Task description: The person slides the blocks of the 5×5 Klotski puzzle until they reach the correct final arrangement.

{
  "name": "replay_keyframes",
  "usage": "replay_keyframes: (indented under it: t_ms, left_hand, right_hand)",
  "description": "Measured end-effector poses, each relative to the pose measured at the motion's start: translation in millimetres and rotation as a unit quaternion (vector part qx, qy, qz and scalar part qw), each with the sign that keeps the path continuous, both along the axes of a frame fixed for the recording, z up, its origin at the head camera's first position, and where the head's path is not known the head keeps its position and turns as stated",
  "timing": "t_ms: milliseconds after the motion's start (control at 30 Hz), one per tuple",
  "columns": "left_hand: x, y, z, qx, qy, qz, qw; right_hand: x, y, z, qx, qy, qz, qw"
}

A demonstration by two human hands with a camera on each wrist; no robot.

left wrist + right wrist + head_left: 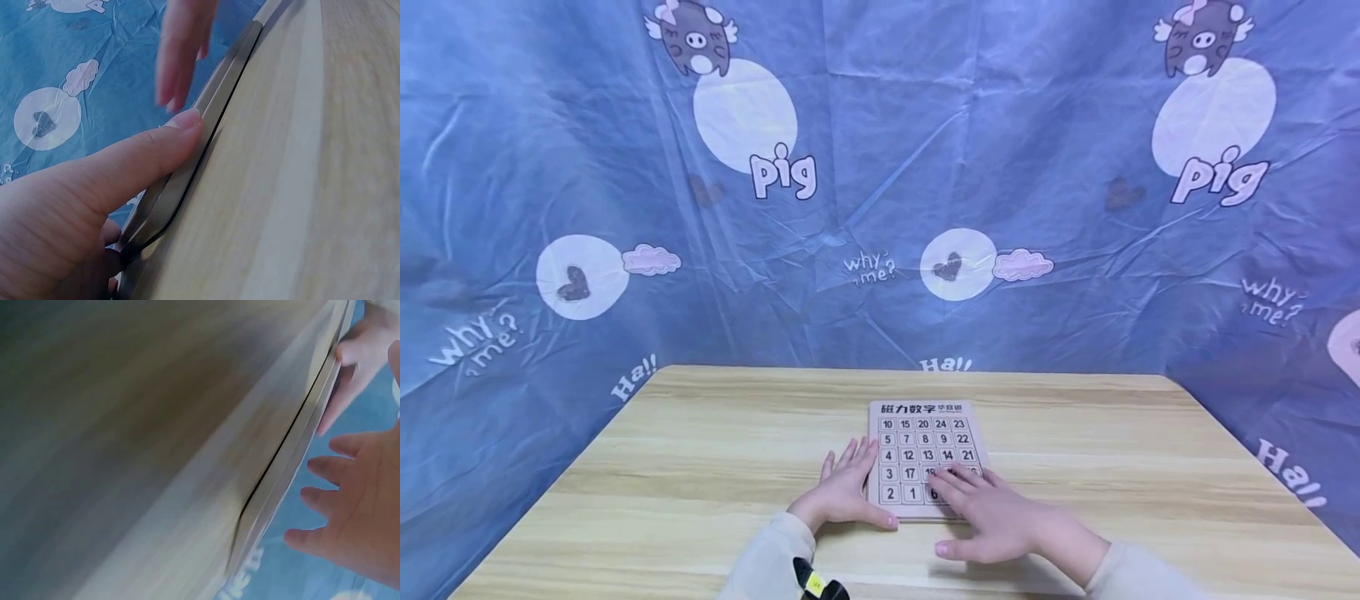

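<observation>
A white number board lies flat on the table, with Chinese characters across its top and rows of numbered square tiles. At its lower left corner is my left hand, fingers extended along the left side and thumb at the near edge. The left wrist view shows that thumb resting against the board's side. My right hand is spread over the lower right tiles, hiding some of them. In the right wrist view its fingers are apart beside the board's edge; whether a fingertip touches a tile I cannot tell.
The light wooden table stretches to both sides of the board and behind it. A blue printed cloth hangs behind the table and at its sides. A black item with a yellow label is at the left sleeve.
</observation>
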State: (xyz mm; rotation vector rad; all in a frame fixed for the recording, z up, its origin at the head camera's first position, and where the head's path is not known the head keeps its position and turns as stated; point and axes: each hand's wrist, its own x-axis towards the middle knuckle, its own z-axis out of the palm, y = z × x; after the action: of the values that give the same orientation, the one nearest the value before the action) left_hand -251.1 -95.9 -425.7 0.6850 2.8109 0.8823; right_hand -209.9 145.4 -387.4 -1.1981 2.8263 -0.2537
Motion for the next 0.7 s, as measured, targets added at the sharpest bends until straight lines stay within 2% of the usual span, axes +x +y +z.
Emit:
replay_keyframes:
  t_ms: [200, 300, 533, 700]
  left_hand:
    - [0.6, 0.2, -1.1, -0.003, 0.001, -0.002, 1.0000]
    - [1.0, 0.8, -1.0, 0.000, 0.002, -0.002, 1.0000]
    - [1.3, 0.1, -1.1, 0.005, 0.007, -0.004, 1.0000]
    - [0.5, 0.0, -1.1, 0.006, 0.008, -0.005, 0.9999]
  right_hand:
    - [1.0, -31, -2.6, 0.006, 0.032, 0.066, 0.9973]
    - [1.5, -41, -3.2, 0.011, 0.031, 0.084, 0.9959]
    - [0.8, -50, -2.5, 0.019, 0.021, 0.087, 0.9958]
    - [2.2, -47, -3.4, 0.044, 0.036, 0.093, 0.9940]
